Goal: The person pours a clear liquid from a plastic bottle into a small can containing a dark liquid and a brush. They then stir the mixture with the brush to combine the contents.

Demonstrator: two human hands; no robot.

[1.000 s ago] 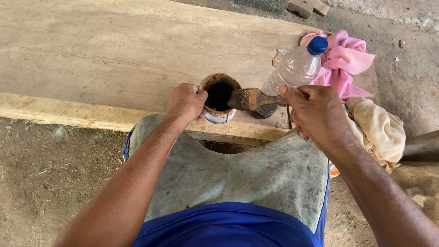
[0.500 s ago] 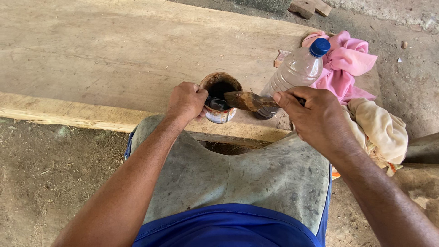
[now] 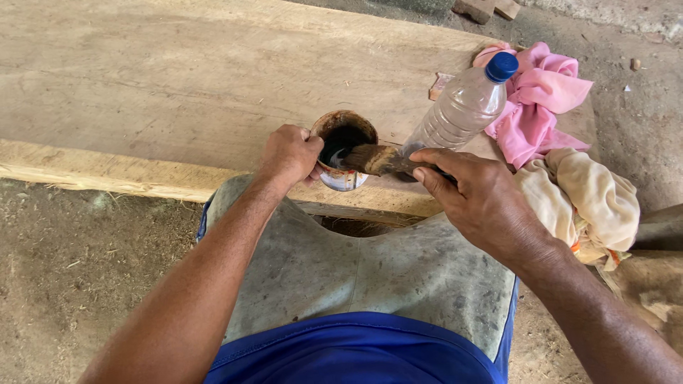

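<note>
A small round tin (image 3: 345, 135) with dark liquid inside stands near the front edge of a wide wooden plank (image 3: 171, 78). My left hand (image 3: 288, 155) grips the tin's left side. My right hand (image 3: 477, 199) holds a paintbrush (image 3: 377, 160) by its handle, with the bristles dipped over the tin's right rim. A clear plastic bottle with a blue cap (image 3: 462, 110) stands tilted just behind the brush.
A pink cloth (image 3: 544, 107) lies on the plank's right end, and a cream cloth (image 3: 590, 203) hangs beside it. Bare dirt floor (image 3: 71, 263) lies left of my legs. Brick pieces (image 3: 487, 8) sit at the far edge.
My right hand has moved the brush left, from beside the tin to its rim with the bristles now in the opening. My left hand has stayed on the tin.
</note>
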